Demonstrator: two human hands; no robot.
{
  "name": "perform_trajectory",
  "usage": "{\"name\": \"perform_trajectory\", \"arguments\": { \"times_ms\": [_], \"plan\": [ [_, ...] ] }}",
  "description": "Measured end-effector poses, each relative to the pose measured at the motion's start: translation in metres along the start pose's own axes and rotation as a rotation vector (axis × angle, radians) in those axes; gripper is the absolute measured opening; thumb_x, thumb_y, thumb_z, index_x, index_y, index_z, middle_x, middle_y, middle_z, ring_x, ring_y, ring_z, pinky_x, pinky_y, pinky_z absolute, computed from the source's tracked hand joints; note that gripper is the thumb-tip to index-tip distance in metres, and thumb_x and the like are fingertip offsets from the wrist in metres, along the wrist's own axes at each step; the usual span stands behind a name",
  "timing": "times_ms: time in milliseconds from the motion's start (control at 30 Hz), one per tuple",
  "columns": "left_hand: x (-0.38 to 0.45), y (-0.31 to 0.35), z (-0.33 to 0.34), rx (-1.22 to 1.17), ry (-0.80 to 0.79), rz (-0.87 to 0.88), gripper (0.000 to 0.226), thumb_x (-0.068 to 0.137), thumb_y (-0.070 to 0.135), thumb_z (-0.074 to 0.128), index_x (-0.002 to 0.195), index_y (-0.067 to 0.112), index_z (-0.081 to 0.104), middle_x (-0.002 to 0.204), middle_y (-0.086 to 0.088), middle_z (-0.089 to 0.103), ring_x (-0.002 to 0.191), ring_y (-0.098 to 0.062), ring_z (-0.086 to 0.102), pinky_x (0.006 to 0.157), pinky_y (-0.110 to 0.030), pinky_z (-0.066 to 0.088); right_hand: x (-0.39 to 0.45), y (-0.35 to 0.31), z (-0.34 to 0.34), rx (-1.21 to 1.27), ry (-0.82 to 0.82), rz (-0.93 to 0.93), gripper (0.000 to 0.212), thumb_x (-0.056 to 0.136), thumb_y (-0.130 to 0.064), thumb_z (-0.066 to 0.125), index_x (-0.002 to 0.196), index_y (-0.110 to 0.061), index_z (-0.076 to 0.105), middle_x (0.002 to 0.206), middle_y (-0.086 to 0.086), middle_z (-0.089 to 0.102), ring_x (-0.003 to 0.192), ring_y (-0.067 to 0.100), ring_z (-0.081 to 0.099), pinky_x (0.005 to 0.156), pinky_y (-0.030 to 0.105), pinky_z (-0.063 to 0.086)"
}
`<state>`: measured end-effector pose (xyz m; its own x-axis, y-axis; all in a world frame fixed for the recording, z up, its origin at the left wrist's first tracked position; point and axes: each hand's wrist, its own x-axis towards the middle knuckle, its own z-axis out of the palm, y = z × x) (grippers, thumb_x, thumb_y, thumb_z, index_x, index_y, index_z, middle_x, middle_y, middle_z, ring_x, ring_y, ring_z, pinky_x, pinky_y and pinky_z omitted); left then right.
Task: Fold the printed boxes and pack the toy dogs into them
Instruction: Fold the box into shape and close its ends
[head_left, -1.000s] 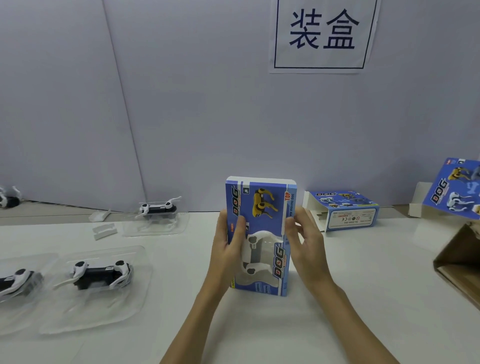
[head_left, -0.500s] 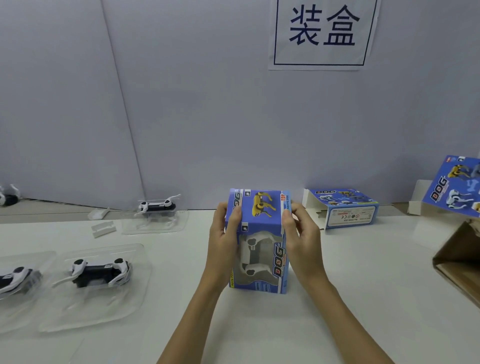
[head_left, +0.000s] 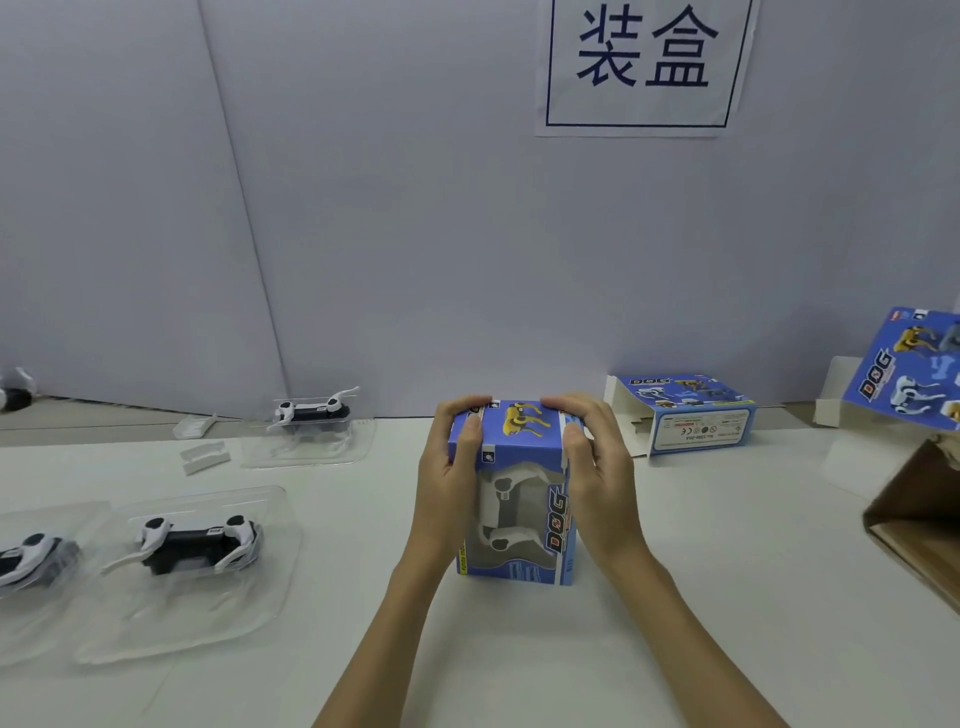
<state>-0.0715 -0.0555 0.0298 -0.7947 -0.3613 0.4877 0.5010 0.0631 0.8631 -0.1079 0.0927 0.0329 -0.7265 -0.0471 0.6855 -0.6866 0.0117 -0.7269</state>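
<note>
Nearest, two bare forearms enter from the bottom edge, cut off below the elbow, and meet at the blue printed box (head_left: 517, 493) standing upright on the white table (head_left: 727, 597). Its left hand (head_left: 449, 483) wraps the box's left side, thumb on the front and fingers curled over the top corner; the right hand (head_left: 597, 478) grips the right side likewise, fingertips lying on the closed top flap. Through the box's front window a white toy dog (head_left: 511, 512) shows only in part, its body hidden by the printed card. Left of the box, a black-and-white toy dog (head_left: 195, 543) lies in a clear plastic tray (head_left: 182, 613), and beyond it another dog (head_left: 31, 558) in its own tray is cut off by the frame edge. Right of the box, a brown carton (head_left: 919, 519) is sliced by the frame, its contents out of sight. Farther back and left of the box, a third dog (head_left: 311, 410) sits in a tray beside small white plastic pieces (head_left: 205, 454) too blurred to identify. Behind the box to the right, an unfinished box (head_left: 685, 415) lies on its side with an end open, and a flat printed sheet (head_left: 909, 369) leans at the frame's edge, partly cropped. On the wall above hangs a paper sign (head_left: 644, 67) with two characters.
</note>
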Motion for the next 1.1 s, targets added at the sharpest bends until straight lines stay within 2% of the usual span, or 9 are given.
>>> {"name": "perform_trajectory", "arguments": {
  "times_ms": [167,267,400,500,667,767,900,1000,1100],
  "plan": [
    [-0.011,-0.015,-0.006,-0.015,-0.078,-0.120,0.070,0.086,0.064,0.067,0.147,0.038,0.044,0.129,0.014,0.069,0.115,-0.015,0.071,0.083,-0.023,0.058,0.005,0.002,-0.004,-0.022,-0.024,0.003,0.034,0.103,-0.024,0.038,0.121,-0.017,0.067,0.121,-0.004,0.064,0.117,0.014,0.060,0.095,0.026,0.050],
    [-0.014,-0.020,-0.009,0.031,-0.046,-0.144,0.060,0.077,0.066,0.070,0.125,0.033,0.060,0.113,0.013,0.075,0.107,-0.018,0.072,0.079,-0.021,0.056,-0.001,0.004,-0.003,-0.016,-0.019,0.000,0.036,0.107,-0.026,0.037,0.132,-0.018,0.063,0.134,-0.004,0.061,0.132,0.017,0.054,0.102,0.024,0.047],
    [-0.016,-0.020,-0.002,0.108,0.038,-0.040,0.065,0.068,0.067,0.080,0.124,0.044,0.053,0.117,0.016,0.068,0.108,-0.014,0.067,0.082,-0.025,0.057,-0.002,0.005,-0.006,-0.015,0.039,0.039,0.036,0.113,-0.027,0.040,0.143,-0.029,0.059,0.148,-0.001,0.052,0.141,0.015,0.047,0.099,0.026,0.051],
    [-0.016,-0.022,0.002,0.483,0.149,0.257,0.082,0.068,0.077,0.078,0.131,0.036,0.043,0.124,0.018,0.053,0.112,-0.009,0.053,0.093,-0.029,0.047,0.001,0.006,-0.012,-0.051,0.038,0.093,0.036,0.111,-0.028,0.043,0.142,-0.038,0.060,0.137,-0.003,0.056,0.124,0.006,0.058,0.092,0.020,0.053],
    [-0.023,-0.038,0.009,0.921,0.083,0.599,0.085,0.073,0.075,0.071,0.131,0.019,0.042,0.131,-0.006,0.052,0.118,-0.025,0.047,0.103,-0.045,0.038,0.001,0.002,-0.011,0.330,-0.087,0.619,0.036,0.096,-0.064,0.051,0.124,-0.042,0.060,0.112,-0.001,0.073,0.092,0.015,0.072,0.061,0.030,0.059],
    [-0.028,-0.039,0.014,1.049,-0.057,0.666,0.084,0.072,0.085,0.065,0.122,0.018,0.053,0.126,-0.007,0.059,0.113,-0.030,0.054,0.099,-0.046,0.040,0.001,0.013,-0.016,0.363,-0.048,0.742,0.027,0.099,-0.037,0.066,0.124,-0.034,0.056,0.080,-0.006,0.077,0.065,0.013,0.072,0.050,0.029,0.055],
    [-0.025,-0.018,0.009,1.006,-0.183,0.658,0.077,0.073,0.089,0.064,0.109,0.020,0.065,0.124,-0.001,0.059,0.113,-0.024,0.056,0.094,-0.044,0.047,0.002,0.018,-0.023,0.423,-0.011,0.698,0.033,0.099,-0.012,0.050,0.124,-0.032,0.058,0.108,0.008,0.076,0.084,0.027,0.077,0.076,0.047,0.060],
    [-0.020,-0.004,0.001,1.009,-0.179,0.508,0.094,0.070,0.092,0.061,0.136,0.025,0.059,0.151,-0.003,0.048,0.138,-0.026,0.046,0.112,-0.047,0.039,0.001,0.013,-0.023,0.411,-0.080,0.515,0.041,0.090,-0.013,0.057,0.130,-0.023,0.059,0.123,0.012,0.071,0.104,0.032,0.074,0.084,0.049,0.059],
    [-0.016,0.004,-0.005,1.081,-0.195,0.407,0.122,0.064,0.102,0.050,0.161,0.031,0.029,0.165,0.006,0.031,0.155,-0.018,0.026,0.123,-0.056,0.020,-0.002,0.007,-0.023,0.388,-0.185,0.405,0.050,0.086,-0.015,0.057,0.136,-0.021,0.058,0.130,0.007,0.069,0.116,0.029,0.071,0.088,0.053,0.061]
  ]
}}
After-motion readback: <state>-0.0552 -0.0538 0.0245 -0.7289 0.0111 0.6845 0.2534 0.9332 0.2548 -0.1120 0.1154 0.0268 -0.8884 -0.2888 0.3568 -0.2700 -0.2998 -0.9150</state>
